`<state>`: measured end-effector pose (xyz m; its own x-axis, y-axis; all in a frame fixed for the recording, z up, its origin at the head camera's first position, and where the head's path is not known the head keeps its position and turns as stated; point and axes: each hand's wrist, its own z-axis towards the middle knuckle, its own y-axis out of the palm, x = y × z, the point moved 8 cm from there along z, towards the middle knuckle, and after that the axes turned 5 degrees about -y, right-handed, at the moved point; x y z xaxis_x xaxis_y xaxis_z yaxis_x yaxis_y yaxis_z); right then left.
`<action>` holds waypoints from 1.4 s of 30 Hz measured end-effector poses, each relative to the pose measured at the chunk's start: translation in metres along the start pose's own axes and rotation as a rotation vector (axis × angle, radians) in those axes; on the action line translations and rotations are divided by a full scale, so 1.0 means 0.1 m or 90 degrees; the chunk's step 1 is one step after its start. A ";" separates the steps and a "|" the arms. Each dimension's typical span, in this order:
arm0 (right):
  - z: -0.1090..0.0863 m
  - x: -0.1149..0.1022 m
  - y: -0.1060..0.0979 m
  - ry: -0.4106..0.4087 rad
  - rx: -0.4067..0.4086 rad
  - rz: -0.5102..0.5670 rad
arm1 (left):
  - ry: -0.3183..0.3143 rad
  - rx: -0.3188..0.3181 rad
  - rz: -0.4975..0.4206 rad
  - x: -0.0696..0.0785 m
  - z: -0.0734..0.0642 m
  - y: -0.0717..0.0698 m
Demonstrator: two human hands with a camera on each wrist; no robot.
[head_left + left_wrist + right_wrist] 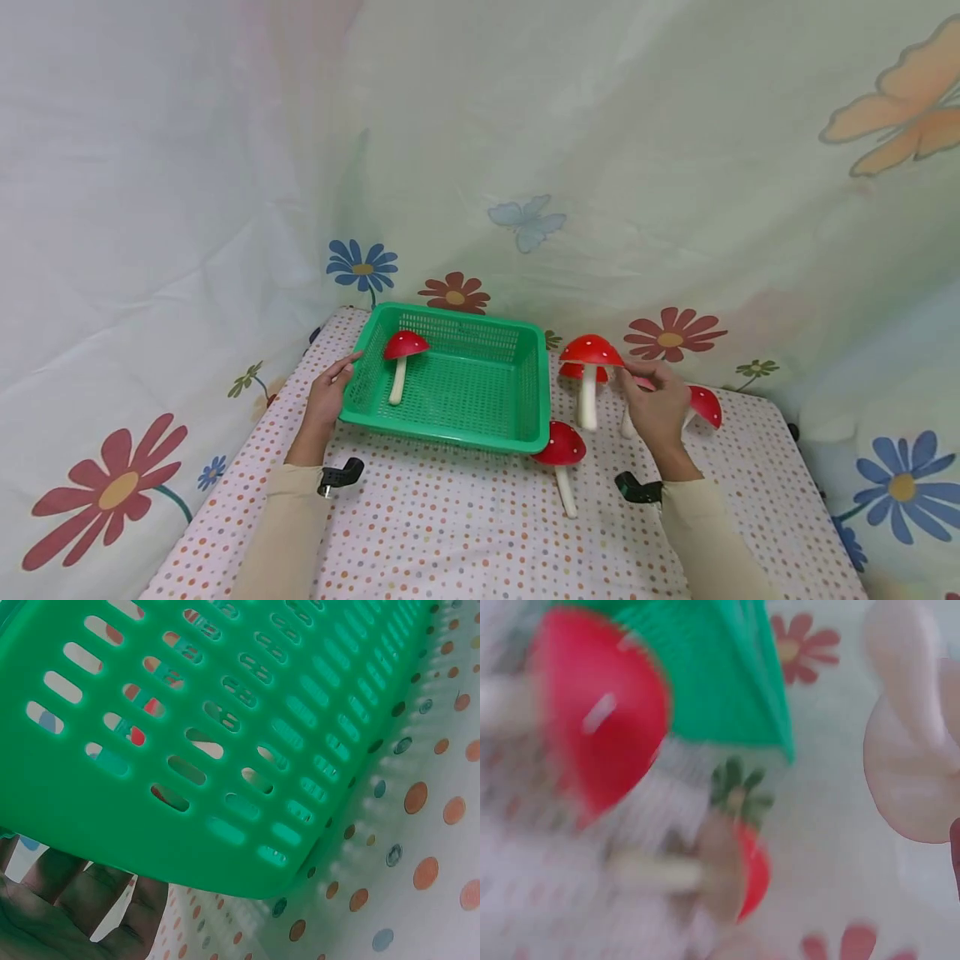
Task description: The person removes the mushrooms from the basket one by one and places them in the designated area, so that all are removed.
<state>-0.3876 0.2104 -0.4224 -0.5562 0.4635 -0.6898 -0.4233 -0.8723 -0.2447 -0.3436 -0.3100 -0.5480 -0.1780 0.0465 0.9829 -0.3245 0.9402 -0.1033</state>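
My left hand is at the left side of a green plastic basket, fingertips against its rim. Seen from the left wrist, its fingers reach up behind the basket's lower edge. Inside the basket lies one red-capped, white-stemmed toy mushroom. My right hand pinches the cap edge of another toy mushroom, its stem hanging down. A further red cap shows partly behind it. In the right wrist view, my right hand is at the right edge, and the pinched mushroom is mostly out of sight.
One toy mushroom lies at the basket's near right corner. More lie by the right hand, one red cap beyond it and another partly hidden. A dotted cloth covers the table; a flower-printed curtain hangs behind.
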 end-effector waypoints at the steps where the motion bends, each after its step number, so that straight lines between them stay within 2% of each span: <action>1: -0.04 0.07 -0.11 0.014 0.006 -0.021 | 0.001 0.000 -0.001 0.01 0.00 0.00; 5: -0.31 0.36 -0.45 0.064 0.016 -0.089 | 0.001 0.003 -0.009 0.01 0.00 -0.01; 10: -0.66 0.63 -0.71 0.120 0.016 -0.162 | -0.001 0.007 -0.006 0.01 0.00 -0.01; 13: -0.82 0.75 -0.76 0.153 0.010 -0.196 | -0.009 0.009 -0.004 0.00 -0.01 -0.02; 19: -1.02 0.90 -0.72 0.160 -0.010 -0.228 | -0.020 0.013 -0.006 -0.01 0.00 -0.02; 25: -1.13 0.94 -0.65 0.174 -0.056 -0.273 | -0.013 0.010 -0.011 -0.01 0.00 -0.02; 28: -1.17 0.95 -0.63 0.207 -0.083 -0.290 | -0.010 0.010 -0.006 0.00 0.00 -0.03; 34: -1.18 0.85 -0.63 0.215 -0.137 -0.307 | -0.005 0.008 0.002 0.02 -0.01 -0.04; 38: -1.17 0.74 -0.66 0.213 -0.145 -0.332 | -0.004 0.001 -0.003 0.02 -0.02 -0.03; 42: -1.08 0.51 -0.66 0.160 -0.113 -0.315 | -0.004 0.005 -0.010 0.04 -0.02 -0.02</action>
<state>-0.3107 0.2746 -0.5153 -0.1271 0.7908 -0.5987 -0.4514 -0.5836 -0.6751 -0.3417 -0.3106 -0.5440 -0.1791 0.0299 0.9834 -0.3345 0.9382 -0.0894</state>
